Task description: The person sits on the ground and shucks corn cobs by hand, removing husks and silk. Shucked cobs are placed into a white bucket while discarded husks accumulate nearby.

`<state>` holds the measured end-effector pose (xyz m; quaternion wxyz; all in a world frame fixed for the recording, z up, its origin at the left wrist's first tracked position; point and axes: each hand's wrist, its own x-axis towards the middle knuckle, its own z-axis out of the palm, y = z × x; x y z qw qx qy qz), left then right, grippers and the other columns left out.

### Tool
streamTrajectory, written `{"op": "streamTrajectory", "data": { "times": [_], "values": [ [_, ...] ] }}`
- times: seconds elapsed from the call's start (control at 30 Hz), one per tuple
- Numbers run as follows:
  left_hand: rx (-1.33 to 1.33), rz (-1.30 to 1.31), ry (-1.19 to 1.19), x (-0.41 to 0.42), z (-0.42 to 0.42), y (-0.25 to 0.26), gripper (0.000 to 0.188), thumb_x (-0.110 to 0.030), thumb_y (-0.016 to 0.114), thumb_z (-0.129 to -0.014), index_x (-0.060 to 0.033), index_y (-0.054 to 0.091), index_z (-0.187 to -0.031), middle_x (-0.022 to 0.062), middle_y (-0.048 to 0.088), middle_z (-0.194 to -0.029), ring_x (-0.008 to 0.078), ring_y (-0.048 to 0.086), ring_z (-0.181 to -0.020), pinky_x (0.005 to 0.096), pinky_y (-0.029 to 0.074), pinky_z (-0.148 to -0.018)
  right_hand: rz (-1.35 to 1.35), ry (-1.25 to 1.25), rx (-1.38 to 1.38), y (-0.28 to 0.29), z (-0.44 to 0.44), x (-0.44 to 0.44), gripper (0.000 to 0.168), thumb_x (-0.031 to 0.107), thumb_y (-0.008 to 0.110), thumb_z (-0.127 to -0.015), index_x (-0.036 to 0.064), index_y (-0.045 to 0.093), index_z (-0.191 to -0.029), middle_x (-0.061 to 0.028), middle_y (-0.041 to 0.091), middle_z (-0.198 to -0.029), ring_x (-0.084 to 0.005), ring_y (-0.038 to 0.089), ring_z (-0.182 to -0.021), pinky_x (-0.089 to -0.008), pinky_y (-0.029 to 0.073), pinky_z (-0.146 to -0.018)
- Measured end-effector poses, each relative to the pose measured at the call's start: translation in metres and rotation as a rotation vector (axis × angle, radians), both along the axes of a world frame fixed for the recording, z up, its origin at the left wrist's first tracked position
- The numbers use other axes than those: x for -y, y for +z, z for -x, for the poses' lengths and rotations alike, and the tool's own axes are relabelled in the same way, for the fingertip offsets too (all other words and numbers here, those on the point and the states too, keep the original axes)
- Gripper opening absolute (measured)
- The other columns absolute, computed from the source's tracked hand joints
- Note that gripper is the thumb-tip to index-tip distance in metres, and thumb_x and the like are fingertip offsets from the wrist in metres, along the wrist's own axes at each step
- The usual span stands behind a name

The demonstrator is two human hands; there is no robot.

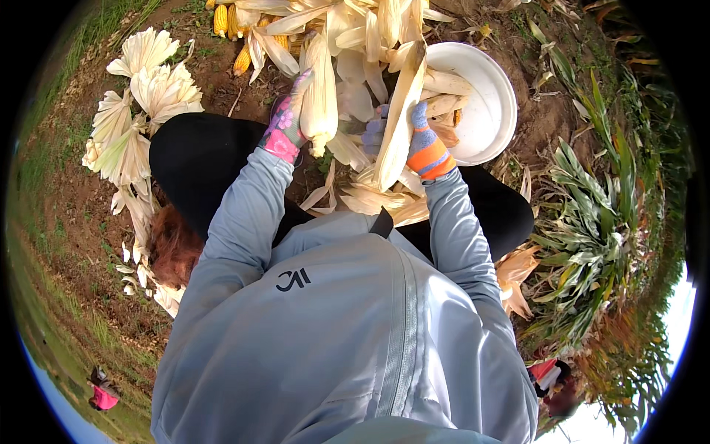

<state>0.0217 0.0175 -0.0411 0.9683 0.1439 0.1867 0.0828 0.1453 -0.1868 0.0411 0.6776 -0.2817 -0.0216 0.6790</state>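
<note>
My left hand (284, 123), in a pink floral glove, grips an ear of corn (320, 91) wrapped in pale dry husk. The ear's cut stem end points toward me. My right hand (430, 147) wears an orange and blue striped glove. Its thumb and fingers close around a long, dry corn husk (400, 122); whether a cob is inside cannot be told. Loose husk leaves (383, 197) lie between my legs, below both hands. Just right of my right hand is a white plastic bucket (488, 111) with husked ears in it.
Bare yellow corn cobs (242, 60) lie beyond my left hand, beside a heap of husks (360, 22). Stripped husks (147, 83) are strewn on the soil at left. Cut green corn stalks (588, 238) lie at right. A person (104, 391) is far off at lower left; another person (549, 377) is at lower right.
</note>
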Motion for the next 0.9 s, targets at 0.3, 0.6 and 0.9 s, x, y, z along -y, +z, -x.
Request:
{"op": "streamTrajectory", "data": {
  "times": [0.3,0.6,0.9],
  "values": [
    [-0.126,-0.044,-0.084,0.06,0.005,0.095,0.055,-0.042,0.064,-0.075,-0.0033,0.05,-0.111,0.0125,0.059,-0.091,0.0229,0.06,-0.081,0.0342,0.052,-0.072,-0.056,0.182,0.919,-0.103,-0.016,0.007,0.077,0.067,0.034,-0.078,0.006,0.039,-0.125,-0.0108,0.047,-0.119,-0.0235,0.045,-0.106,-0.0328,0.033,-0.095],
    [-0.182,-0.024,0.15,0.043,0.008,0.027,0.057,-0.04,0.064,-0.074,-0.0075,0.045,-0.116,0.0122,0.054,-0.101,0.0295,0.057,-0.089,0.0393,0.051,-0.076,0.057,-0.04,0.86,-0.094,0.009,-0.001,0.089,0.049,0.061,-0.073,0.009,0.014,-0.136,-0.0144,0.042,-0.123,-0.0237,0.046,-0.106,-0.0369,0.039,-0.089],
    [-0.054,0.135,0.238,0.039,0.011,0.025,0.06,-0.038,0.063,-0.075,-0.0055,0.04,-0.12,0.0214,0.041,-0.12,0.0394,0.046,-0.106,0.0447,0.043,-0.09,0.26,-0.027,1.257,-0.141,0.027,-0.026,0.083,0.023,0.07,-0.071,0.002,0.017,-0.132,-0.0189,0.045,-0.119,-0.0263,0.044,-0.112,-0.0333,0.035,-0.094]
  ]
}}
